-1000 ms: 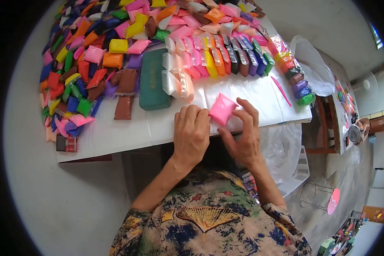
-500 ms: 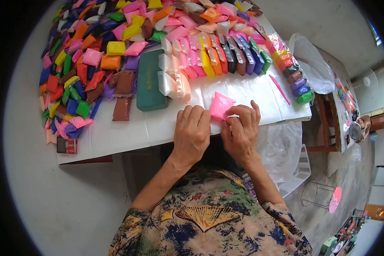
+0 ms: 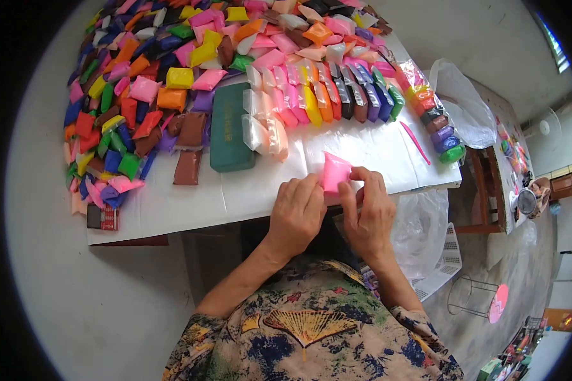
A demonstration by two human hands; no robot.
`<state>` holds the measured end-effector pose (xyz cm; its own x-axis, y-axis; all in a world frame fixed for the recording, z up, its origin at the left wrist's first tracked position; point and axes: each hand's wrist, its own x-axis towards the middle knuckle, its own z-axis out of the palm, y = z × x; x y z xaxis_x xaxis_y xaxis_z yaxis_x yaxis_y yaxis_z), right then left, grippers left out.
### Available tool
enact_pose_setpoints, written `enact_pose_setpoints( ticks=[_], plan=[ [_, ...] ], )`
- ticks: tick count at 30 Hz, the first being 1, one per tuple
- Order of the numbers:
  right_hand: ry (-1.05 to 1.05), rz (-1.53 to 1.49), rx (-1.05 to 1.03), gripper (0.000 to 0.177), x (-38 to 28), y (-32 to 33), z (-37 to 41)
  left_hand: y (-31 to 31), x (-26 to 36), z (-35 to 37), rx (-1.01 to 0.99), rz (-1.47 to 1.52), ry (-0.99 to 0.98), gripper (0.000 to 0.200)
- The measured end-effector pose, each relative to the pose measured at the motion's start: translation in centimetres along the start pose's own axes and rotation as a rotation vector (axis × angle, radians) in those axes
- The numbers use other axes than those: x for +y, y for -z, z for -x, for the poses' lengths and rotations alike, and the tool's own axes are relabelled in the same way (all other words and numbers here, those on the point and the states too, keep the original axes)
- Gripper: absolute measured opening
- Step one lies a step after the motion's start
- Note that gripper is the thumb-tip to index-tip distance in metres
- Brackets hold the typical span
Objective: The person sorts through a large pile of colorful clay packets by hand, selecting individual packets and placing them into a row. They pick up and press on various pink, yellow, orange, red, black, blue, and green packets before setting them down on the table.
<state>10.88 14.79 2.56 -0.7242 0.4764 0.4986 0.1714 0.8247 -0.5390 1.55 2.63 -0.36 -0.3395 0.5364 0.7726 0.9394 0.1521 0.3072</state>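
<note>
A small pink packet in clear film stands tilted up between my two hands, just above the table's front edge. My left hand is closed, its fingertips pinching the packet's lower left side. My right hand grips the packet's right edge between thumb and forefinger. Behind them, a row of matching packets in pink, yellow, orange, black, brown, blue and green lies overlapped. At the row's left end are pale peach packets, beside a dark green box.
A big heap of mixed coloured packets covers the table's left and back. On the right lie a pink stick tool and a clear bag of coloured packets. A white basket and pink-topped stool stand below.
The pink packet has been turned more upright and sits slightly further right in view. Both hands have shifted a little right and down in the picture, and the view has moved slightly.
</note>
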Motion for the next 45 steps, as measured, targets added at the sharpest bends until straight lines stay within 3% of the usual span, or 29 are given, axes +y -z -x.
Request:
enact_pose_setpoints(
  ticks=[5, 8, 14, 17, 23, 30, 36, 45],
  plan=[
    [-0.241, -0.282, -0.144, 0.055, -0.4, 0.1, -1.2, 0.0, -0.1, 0.2, 0.029, -0.066, -0.119, 0.025],
    [-0.399, -0.530, -0.250, 0.056, -0.7, 0.7, -2.0, 0.3, -0.3, -0.1, 0.057, -0.046, -0.158, 0.025],
    [-0.491, -1.017, -0.260, 0.048, 0.6, -0.4, -3.0, 0.5, -0.8, -0.2, 0.075, 0.034, -0.194, 0.027],
    [-0.512, -1.005, -0.408, 0.047, 0.4, 0.5, -4.2, 0.6, -1.2, -0.4, 0.086, 0.068, -0.190, 0.028],
    [-0.295, -0.907, -0.384, 0.041, 1.2, -2.6, -5.6, 1.3, -1.2, -0.7, 0.079, 0.051, 0.036, 0.032],
    [0.086, -0.531, -0.210, 0.032, 0.2, -5.3, -6.6, 1.3, -1.5, -0.1, 0.033, -0.058, 0.173, 0.037],
    [-0.022, -0.494, -0.235, 0.027, -0.2, -5.0, -6.4, 1.3, -1.2, -0.1, 0.008, -0.049, 0.199, 0.038],
    [0.007, -0.390, -0.170, 0.028, -0.7, -6.5, -6.7, 2.2, -1.4, 0.3, 0.056, 0.006, 0.304, 0.037]
  ],
)
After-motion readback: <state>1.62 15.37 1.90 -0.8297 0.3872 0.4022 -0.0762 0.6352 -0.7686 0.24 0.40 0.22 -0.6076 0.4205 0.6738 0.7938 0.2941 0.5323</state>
